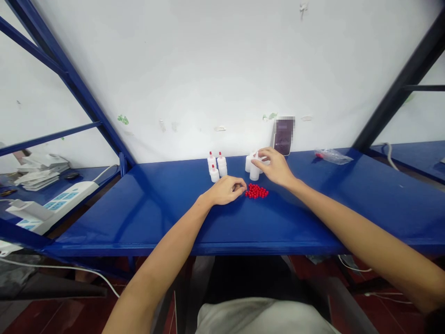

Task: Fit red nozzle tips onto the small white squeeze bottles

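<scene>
My left hand [227,189] is closed in a pinch at the left edge of a pile of small red caps [256,191]. Whether a cap sits between its fingertips is too small to make out. Thumb and fingers of my right hand [274,166] are closed around the top of a white plastic dropper bottle [254,174], just behind the pile. More white bottles [248,163] stand behind it, partly covered by that hand. To the left, beyond my left hand, are three upright white bottles [222,166] with red tips.
All this lies on a blue table [156,199] against a white wall. A phone-like dark panel [283,137] leans at the back. A clear plastic bag [333,157] with something red lies at the right. A white power strip [64,204] and stacked papers [43,171] are at the left.
</scene>
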`<move>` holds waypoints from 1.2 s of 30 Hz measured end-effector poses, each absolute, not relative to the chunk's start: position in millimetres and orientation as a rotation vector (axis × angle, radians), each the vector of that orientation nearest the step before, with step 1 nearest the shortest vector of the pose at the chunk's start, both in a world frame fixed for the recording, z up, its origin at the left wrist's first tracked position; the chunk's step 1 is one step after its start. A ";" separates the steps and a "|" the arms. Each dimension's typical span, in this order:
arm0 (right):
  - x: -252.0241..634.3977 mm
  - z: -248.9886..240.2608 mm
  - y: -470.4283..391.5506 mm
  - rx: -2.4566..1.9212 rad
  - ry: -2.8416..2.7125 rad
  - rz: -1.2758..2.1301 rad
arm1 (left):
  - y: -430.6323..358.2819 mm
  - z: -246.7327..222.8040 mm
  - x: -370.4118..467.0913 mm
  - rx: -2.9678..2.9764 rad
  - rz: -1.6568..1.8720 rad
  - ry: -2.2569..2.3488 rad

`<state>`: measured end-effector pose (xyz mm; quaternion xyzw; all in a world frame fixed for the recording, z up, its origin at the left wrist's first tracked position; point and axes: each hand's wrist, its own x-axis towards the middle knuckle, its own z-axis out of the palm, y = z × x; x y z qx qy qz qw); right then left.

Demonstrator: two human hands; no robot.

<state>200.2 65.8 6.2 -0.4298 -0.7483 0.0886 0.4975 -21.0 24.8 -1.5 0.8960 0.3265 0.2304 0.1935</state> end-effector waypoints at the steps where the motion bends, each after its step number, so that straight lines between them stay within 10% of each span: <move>1: 199.4 6.2 64.8 -1.025 -1.802 0.223 | 24.0 -1.4 -20.6 2.519 0.646 0.927; 24: 174.0 -17.0 70.1 -0.822 -1.423 1.292 | 26.7 -4.6 -16.5 2.609 0.554 0.995; 36: 199.7 -11.4 66.0 -0.979 -1.842 0.852 | 33.3 -9.4 -16.6 2.504 0.692 0.988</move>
